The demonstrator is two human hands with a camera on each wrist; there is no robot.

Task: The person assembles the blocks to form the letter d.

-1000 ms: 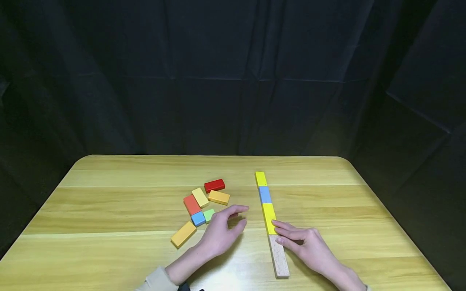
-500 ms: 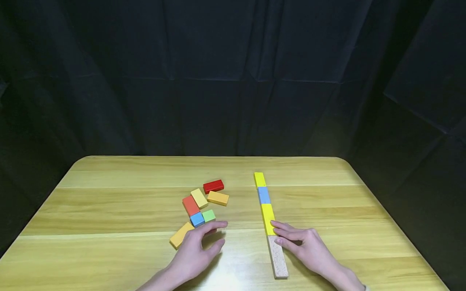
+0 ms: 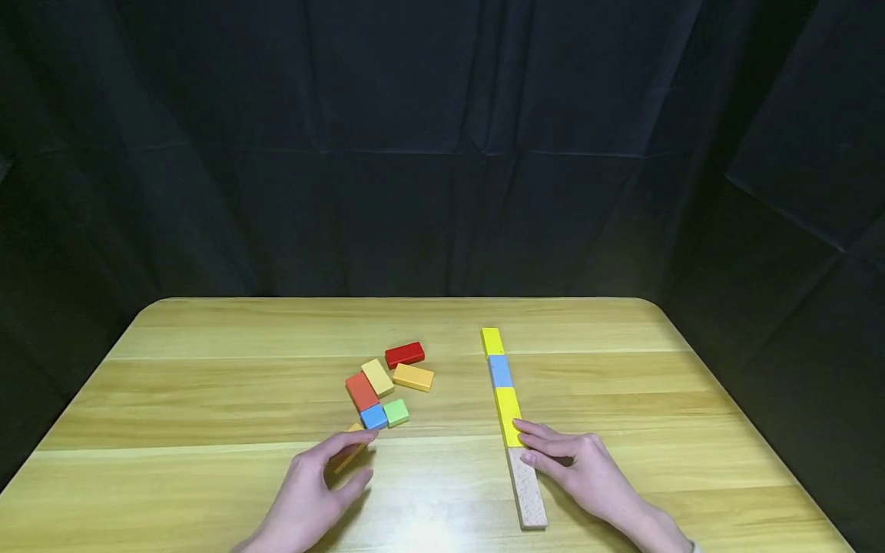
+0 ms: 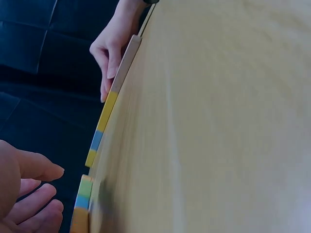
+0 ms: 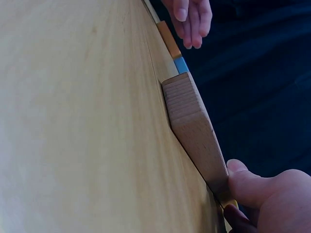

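Observation:
My left hand (image 3: 307, 488) hovers at the near end of a loose group of blocks, thumb and fingers spread apart. Between them shows an orange block (image 3: 350, 457), partly hidden by the hand. On the right runs a straight row: a short yellow block (image 3: 492, 341), a blue block (image 3: 501, 372), a longer yellow block (image 3: 508, 411) and a plain wooden block (image 3: 528, 495) nearest me. My right hand (image 3: 577, 468) rests on this row, fingertips on the longer yellow block, thumb on the wooden one. The right wrist view shows that thumb against the wooden block (image 5: 194, 131).
Loose blocks lie left of the row: dark red (image 3: 405, 355), orange (image 3: 413, 377), pale yellow (image 3: 377, 377), orange-red (image 3: 362, 392), blue (image 3: 374, 417) and green (image 3: 396, 412). They lie on a wooden table (image 3: 207, 399), with dark cloth (image 3: 442, 153) hanging behind it.
My left hand has moved left and toward me, from beside the green block to over the near orange block. My right hand has stayed on the row.

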